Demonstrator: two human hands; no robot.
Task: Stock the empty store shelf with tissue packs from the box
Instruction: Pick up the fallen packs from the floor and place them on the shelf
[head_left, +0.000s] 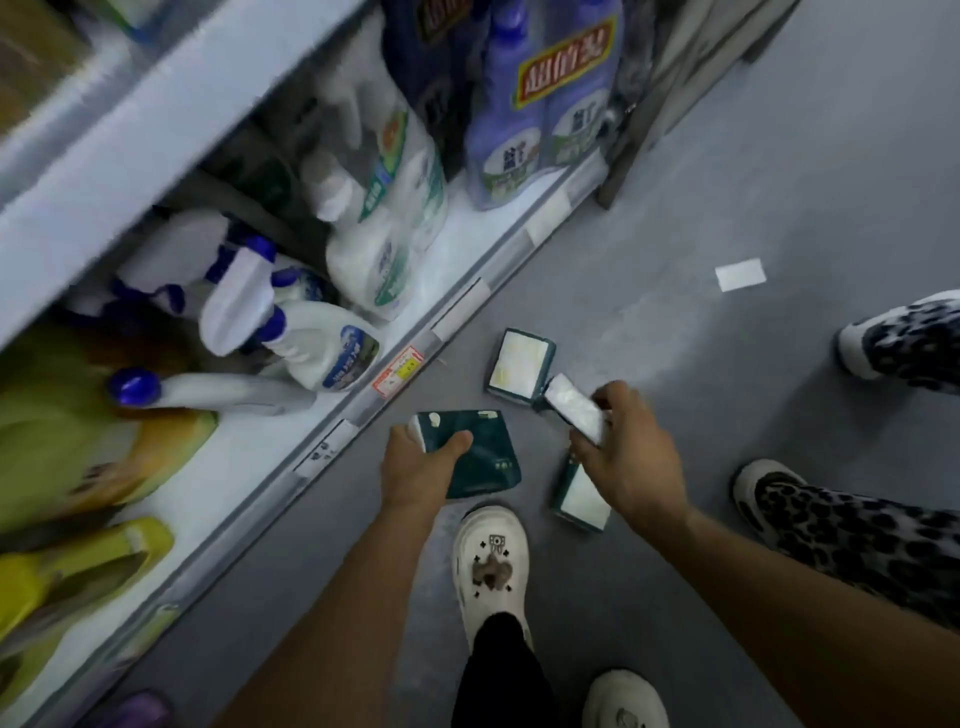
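Note:
My left hand (421, 467) grips a dark green tissue pack (485, 457) by its left end, low over the grey floor. My right hand (631, 452) holds a second tissue pack (574, 408), its white side up, fingers curled round it. Two more green-edged packs lie on the floor: one (519, 366) just beyond my hands, another (579, 499) under my right wrist. No box is in view.
A low white shelf (363, 415) runs diagonally at left, holding white spray bottles (306, 343), jugs and purple detergent bottles (514, 104). My white shoes (491, 566) stand below my hands. Another person's leopard-print legs (852, 525) are at right. A white paper slip (740, 274) lies on the floor.

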